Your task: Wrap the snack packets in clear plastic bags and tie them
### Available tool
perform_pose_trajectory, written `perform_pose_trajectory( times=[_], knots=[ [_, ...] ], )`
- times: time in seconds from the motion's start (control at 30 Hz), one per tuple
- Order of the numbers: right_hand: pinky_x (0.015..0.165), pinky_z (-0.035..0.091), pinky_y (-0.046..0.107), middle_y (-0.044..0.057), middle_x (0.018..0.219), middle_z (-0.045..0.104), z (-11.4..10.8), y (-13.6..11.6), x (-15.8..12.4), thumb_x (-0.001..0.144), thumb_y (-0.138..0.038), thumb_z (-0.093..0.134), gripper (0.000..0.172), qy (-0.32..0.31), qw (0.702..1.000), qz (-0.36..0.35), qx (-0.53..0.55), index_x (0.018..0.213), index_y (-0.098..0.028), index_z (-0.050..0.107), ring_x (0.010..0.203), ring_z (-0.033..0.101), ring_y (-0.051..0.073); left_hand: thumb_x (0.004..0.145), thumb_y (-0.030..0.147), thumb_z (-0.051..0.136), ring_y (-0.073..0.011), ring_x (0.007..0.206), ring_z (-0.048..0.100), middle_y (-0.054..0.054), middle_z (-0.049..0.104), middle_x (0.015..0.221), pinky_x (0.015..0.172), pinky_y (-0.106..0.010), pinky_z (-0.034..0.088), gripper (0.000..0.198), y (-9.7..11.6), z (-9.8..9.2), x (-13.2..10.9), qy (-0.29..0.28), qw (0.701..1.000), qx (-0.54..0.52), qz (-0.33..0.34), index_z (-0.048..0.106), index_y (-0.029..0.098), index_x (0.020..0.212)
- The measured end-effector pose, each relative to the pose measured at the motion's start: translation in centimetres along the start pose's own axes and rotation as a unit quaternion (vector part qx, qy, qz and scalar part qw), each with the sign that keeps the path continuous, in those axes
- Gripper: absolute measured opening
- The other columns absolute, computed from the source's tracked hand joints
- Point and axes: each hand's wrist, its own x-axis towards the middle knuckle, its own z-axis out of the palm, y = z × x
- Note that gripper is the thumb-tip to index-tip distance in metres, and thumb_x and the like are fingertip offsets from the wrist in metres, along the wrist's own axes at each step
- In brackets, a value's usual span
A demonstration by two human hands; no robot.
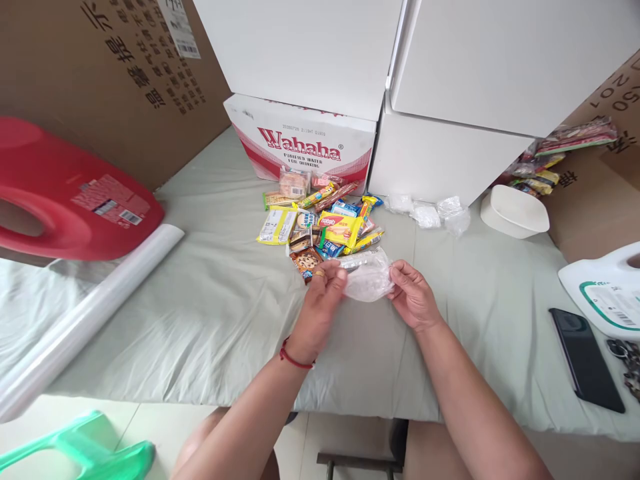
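Note:
A crumpled clear plastic bag (370, 285) is stretched between my two hands above the cloth. My left hand (320, 300), with a red cord on its wrist, grips the bag's left side between thumb and fingers. At the opposite side my right hand (414, 293) pinches the bag's edge. Just beyond lies a heap of wrapped snacks, among them a yellow nabati packet (340, 229), a brown cookie packet (306, 261) close to my left fingers, and a white-and-yellow packet (278, 225).
Behind the snacks stands a Wahaha carton (305, 143). Folded clear plastic bags (425, 215) and a white tub (515, 212) sit at the right, a phone (586, 359) nearer. A red jug (75, 193) and a plastic film roll (95, 313) occupy the left.

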Motion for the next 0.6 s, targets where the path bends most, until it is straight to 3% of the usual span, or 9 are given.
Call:
perform_pose_trajectory(
  times=[0.07, 0.13, 0.2, 0.27, 0.37, 0.47, 0.53, 0.6],
  knots=[
    [0.053, 0.036, 0.023, -0.004, 0.063, 0.051, 0.1, 0.2, -0.2, 0.072, -0.05, 0.087, 0.036, -0.025, 0.999, 0.013, -0.024, 0.071, -0.021, 0.064, 0.056, 0.041, 0.01, 0.075, 0.046, 0.079, -0.0229, 0.114, 0.062, -0.008, 0.064, 0.128, 0.087, -0.031, 0.052, 0.054, 0.1, 0.1, -0.4, -0.05, 0.997, 0.039, 0.042, 0.061, 0.024, 0.121],
    [0.053, 0.036, 0.023, -0.004, 0.062, 0.051, 0.1, 0.3, -0.2, 0.072, -0.05, 0.087, 0.037, -0.038, 0.999, 0.019, -0.034, 0.069, -0.021, 0.065, 0.055, 0.041, 0.01, 0.075, 0.042, 0.079, -0.0217, 0.102, 0.065, -0.008, 0.069, 0.114, 0.082, -0.03, 0.052, 0.04, -0.1, 0.1, -0.4, -0.074, 0.994, 0.066, 0.045, 0.068, 0.02, 0.107],
    [0.053, 0.034, 0.023, -0.004, 0.062, 0.05, 0.1, 0.4, -0.2, 0.071, -0.049, 0.087, 0.036, -0.029, 0.999, 0.015, -0.022, 0.068, -0.02, 0.066, 0.055, 0.04, 0.009, 0.078, 0.042, 0.075, -0.017, 0.083, 0.063, -0.004, 0.069, 0.091, 0.073, -0.028, 0.05, 0.028, -0.3, 0.1, 0.0, -0.039, 0.997, 0.05, 0.038, 0.07, 0.018, 0.092],
    [0.052, 0.032, 0.023, -0.005, 0.061, 0.046, 0.0, 0.3, 0.0, 0.071, -0.047, 0.088, 0.035, -0.005, 1.0, 0.005, -0.002, 0.069, -0.021, 0.066, 0.056, 0.037, 0.009, 0.077, 0.041, 0.076, -0.0122, 0.072, 0.057, 0.0, 0.065, 0.079, 0.067, -0.024, 0.046, 0.027, -0.3, -0.1, 0.6, 0.031, 0.998, -0.012, 0.045, 0.069, 0.018, 0.088],
    [0.05, 0.03, 0.022, -0.004, 0.062, 0.046, -0.2, 0.1, 0.5, 0.069, -0.046, 0.089, 0.035, 0.02, 1.0, 0.0, -0.004, 0.069, -0.021, 0.065, 0.057, 0.036, 0.01, 0.07, 0.04, 0.08, -0.0089, 0.068, 0.055, 0.002, 0.064, 0.081, 0.062, -0.022, 0.044, 0.033, 0.3, -0.7, 1.7, 0.116, 0.983, -0.135, 0.045, 0.065, 0.019, 0.091],
    [0.048, 0.028, 0.023, -0.002, 0.067, 0.051, -0.3, 0.1, 0.5, 0.069, -0.053, 0.087, 0.039, 0.023, 0.997, 0.022, -0.077, 0.072, -0.02, 0.065, 0.057, 0.035, 0.01, 0.066, 0.041, 0.08, -0.0075, 0.061, 0.053, 0.004, 0.064, 0.083, 0.056, -0.021, 0.041, 0.04, 1.1, -1.4, 2.4, 0.16, 0.968, -0.191, 0.018, 0.056, 0.022, 0.091],
    [0.05, 0.032, 0.026, -0.001, 0.068, 0.052, -0.1, 0.1, 0.1, 0.076, -0.058, 0.081, 0.04, 0.045, 0.983, -0.021, -0.176, 0.073, -0.022, 0.065, 0.057, 0.037, 0.012, 0.07, 0.043, 0.077, -0.0063, 0.054, 0.046, 0.006, 0.06, 0.077, 0.05, -0.02, 0.035, 0.038, 1.3, -1.8, 2.5, 0.176, 0.97, -0.169, 0.019, 0.052, 0.023, 0.091],
    [0.06, 0.042, 0.03, 0.002, 0.075, 0.056, 0.2, -0.1, -0.7, 0.085, -0.059, 0.072, 0.036, 0.068, 0.949, -0.132, -0.277, 0.08, -0.024, 0.068, 0.065, 0.046, 0.016, 0.077, 0.046, 0.07, -0.0065, 0.05, 0.04, 0.007, 0.054, 0.071, 0.047, -0.021, 0.03, 0.032, 1.2, -1.8, 2.3, 0.182, 0.975, -0.118, 0.038, 0.053, 0.023, 0.092]
  ],
)
